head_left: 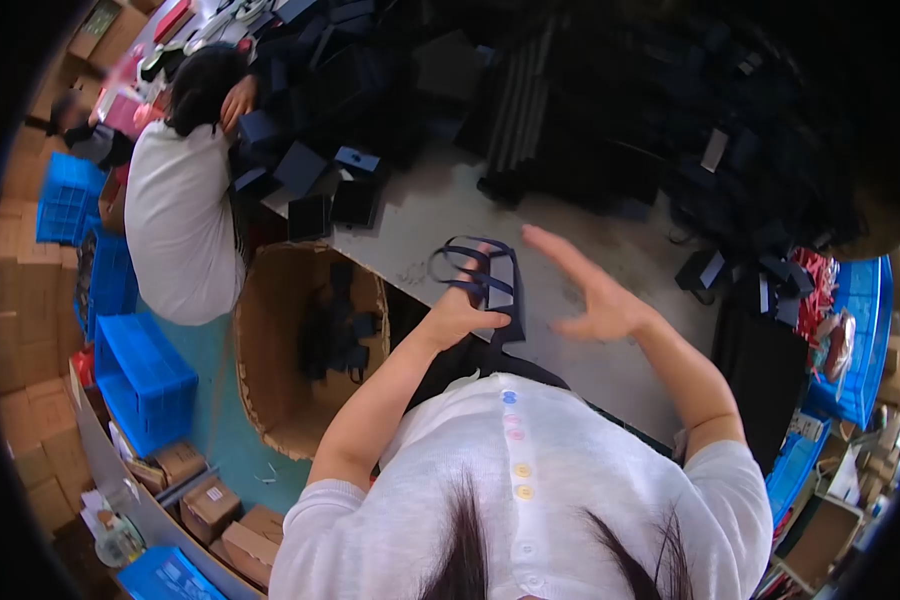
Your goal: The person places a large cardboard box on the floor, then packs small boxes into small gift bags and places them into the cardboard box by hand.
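Note:
My left hand (458,312) is closed around a small dark blue gift bag (505,315), just above the near edge of the table. Thin dark ribbon handles (454,262) loop over the fingers of that hand, and part of the bag is hidden behind them. To the right of the bag, my right hand (606,302) hovers over the table with its fingers apart, holding nothing and slightly blurred.
A grey table (630,372) lies in front of me, with small dark boxes (355,203) and a dark heap at the back. A large cardboard box (260,340) with dark items stands left. Beyond it, a person in white (182,225) leans at the table. Blue crates (145,385) stand farther left.

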Demonstrator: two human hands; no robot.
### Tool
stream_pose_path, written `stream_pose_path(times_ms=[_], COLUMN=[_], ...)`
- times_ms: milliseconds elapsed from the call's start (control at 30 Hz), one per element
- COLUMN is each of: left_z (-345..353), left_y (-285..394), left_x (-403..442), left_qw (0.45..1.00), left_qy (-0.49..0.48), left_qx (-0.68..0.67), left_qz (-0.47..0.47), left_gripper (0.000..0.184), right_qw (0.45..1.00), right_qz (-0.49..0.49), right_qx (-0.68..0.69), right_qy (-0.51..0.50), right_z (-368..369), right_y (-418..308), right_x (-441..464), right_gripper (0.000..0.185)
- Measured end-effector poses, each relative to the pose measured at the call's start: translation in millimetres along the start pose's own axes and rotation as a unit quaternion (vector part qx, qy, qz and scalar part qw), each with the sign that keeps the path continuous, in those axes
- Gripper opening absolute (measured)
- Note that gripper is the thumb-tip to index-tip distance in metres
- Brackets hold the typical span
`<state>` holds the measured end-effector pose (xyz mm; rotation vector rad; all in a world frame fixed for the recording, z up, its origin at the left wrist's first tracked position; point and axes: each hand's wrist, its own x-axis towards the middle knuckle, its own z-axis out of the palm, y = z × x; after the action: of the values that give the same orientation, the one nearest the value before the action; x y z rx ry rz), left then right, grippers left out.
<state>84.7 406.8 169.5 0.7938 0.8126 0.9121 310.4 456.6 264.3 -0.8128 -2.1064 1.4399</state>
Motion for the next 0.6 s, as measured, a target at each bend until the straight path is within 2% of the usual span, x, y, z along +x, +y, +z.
stream_pose_path(times_ms=[33,100,133,200,233,300,333,367,400,433,467,500,533,567,600], left_z=[-0.3,2.5,1.4,6.0,7.7,2.0,1.9,2.6,3.3,0.4,-3.1,-7.2,-9.1,-23.0,-43.4], left_y=[-1.1,2.2,-1.1,-2.2,-1.9,-5.7,-2.8,-2.2,-3.3,-3.7,-4.5,-3.4,6.7,12.2,18.3], left_x=[-1.0,-2.7,0.2,2.7,3.0,4.5,2.3,0.1,1.6,3.1,4.8,6.9,5.4,5.5,6.6], left_qw=[1.0,0.977,0.944,0.933,0.92,0.91,0.931,0.949,0.956,0.955,0.947,0.936,0.932,0.878,0.808], left_qy=[0.008,0.059,0.081,0.091,0.101,0.127,0.138,0.147,0.142,0.148,0.122,0.095,0.076,0.083,0.089], left_qx=[-0.005,0.183,0.291,0.317,0.344,0.35,0.286,0.22,0.155,0.154,0.199,0.244,0.273,0.382,0.484], left_qz=[0.003,0.088,0.129,0.143,0.158,0.183,0.177,0.169,0.205,0.207,0.221,0.234,0.227,0.277,0.322], left_gripper=[0.107,0.111,0.113,0.113,0.112,0.108,0.107,0.106,0.106,0.106,0.111,0.116,0.115,0.114,0.114], right_qw=[1.0,0.981,0.981,0.956,0.957,0.897,0.882,0.877,0.9,0.899,0.863,0.881,0.834,0.781,0.784], right_qz=[0.0,0.111,0.11,0.061,0.06,-0.116,-0.109,-0.044,0.048,0.14,0.254,0.262,0.3,0.337,0.335], right_qx=[0.001,-0.016,-0.017,-0.199,-0.197,-0.189,-0.164,-0.027,0.096,0.213,0.372,0.354,0.416,0.473,0.47], right_qy=[-0.01,0.157,0.155,0.206,0.204,0.383,0.428,0.478,0.422,0.355,0.229,0.175,0.203,0.229,0.228], right_z=[4.7,26.5,37.1,56.5,57.5,55.5,52.7,53.3,51.3,48.6,55.1,63.3,66.8,68.3,66.3], right_y=[6.4,21.2,25.2,28.7,28.0,26.9,30.4,41.6,48.3,56.4,87.3,79.9,78.3,78.3,82.9], right_x=[7.9,26.4,37.1,54.9,58.4,70.9,74.0,76.9,79.8,80.7,74.6,72.4,69.0,65.0,57.6], right_gripper=[0.082,0.057,0.057,0.025,0.025,0.006,0.006,0.007,0.009,0.017,0.033,0.035,0.035,0.035,0.035])
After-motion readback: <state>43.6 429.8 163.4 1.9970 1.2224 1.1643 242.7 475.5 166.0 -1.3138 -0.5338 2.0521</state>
